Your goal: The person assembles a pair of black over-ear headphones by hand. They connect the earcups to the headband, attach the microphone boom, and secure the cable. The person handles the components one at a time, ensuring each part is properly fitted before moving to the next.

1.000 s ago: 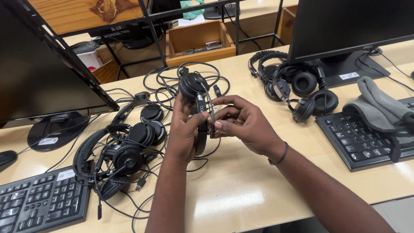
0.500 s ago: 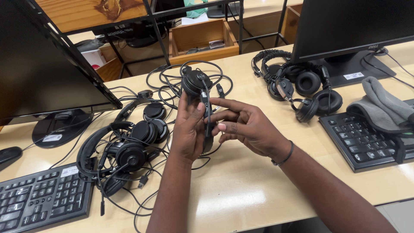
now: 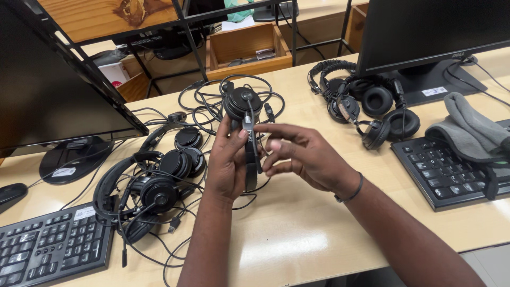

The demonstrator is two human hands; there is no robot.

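We grip the headset (image 3: 245, 114) in our left hand (image 3: 227, 165) over the bench's middle; our right hand (image 3: 305, 157), fingers loose, fingers its band, which needs gentle handling.

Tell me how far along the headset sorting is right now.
Looks done: a group of headsets lies by the right monitor's stand. In hand: the left hand grips one headset by its band, the right hand fingering it. Left: a tangled pile of headsets and loose cables on the desk.

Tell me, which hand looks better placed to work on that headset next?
Probably the right hand: its fingers are free and open beside the headset, while the left hand is busy gripping the headband.
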